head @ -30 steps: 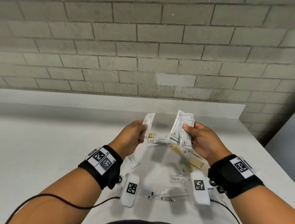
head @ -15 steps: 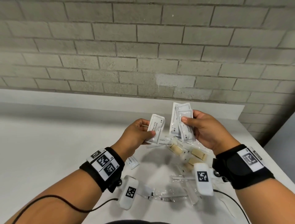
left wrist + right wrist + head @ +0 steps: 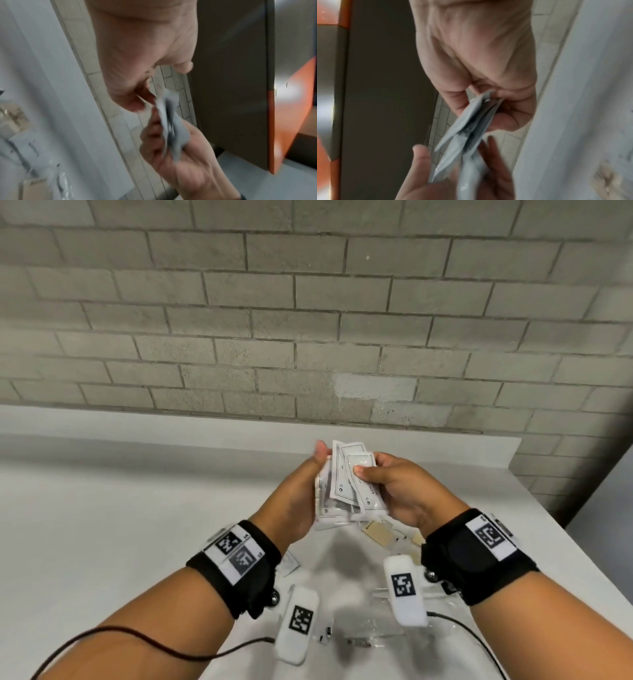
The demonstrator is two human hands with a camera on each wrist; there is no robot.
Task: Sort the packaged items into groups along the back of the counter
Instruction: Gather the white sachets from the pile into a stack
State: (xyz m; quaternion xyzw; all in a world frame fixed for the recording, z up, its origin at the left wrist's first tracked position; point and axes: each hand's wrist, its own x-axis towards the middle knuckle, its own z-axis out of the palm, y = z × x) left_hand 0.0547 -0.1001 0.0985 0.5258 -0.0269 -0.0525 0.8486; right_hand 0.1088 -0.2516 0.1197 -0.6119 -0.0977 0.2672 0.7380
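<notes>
The big white counter (image 3: 102, 525) runs up to a grey brick wall (image 3: 308, 320). Its back strip by the wall lies past the hands, farther away. Above the middle of the counter, both hands meet on a small stack of white packets (image 3: 349, 484). The packets stand up tall, long side pointing up toward the wall. The right hand (image 3: 404, 491) pinches the stack, thumb on the front. The left hand (image 3: 301, 494) holds the stack's left edge, thumb tip poking up, fingers behind. Both hands are equally near. More packaged items, tan ones (image 3: 380, 534) and clear ones (image 3: 370, 642), lie on the counter under the wrists. The packets have dark print, but it is too blurry to read.
</notes>
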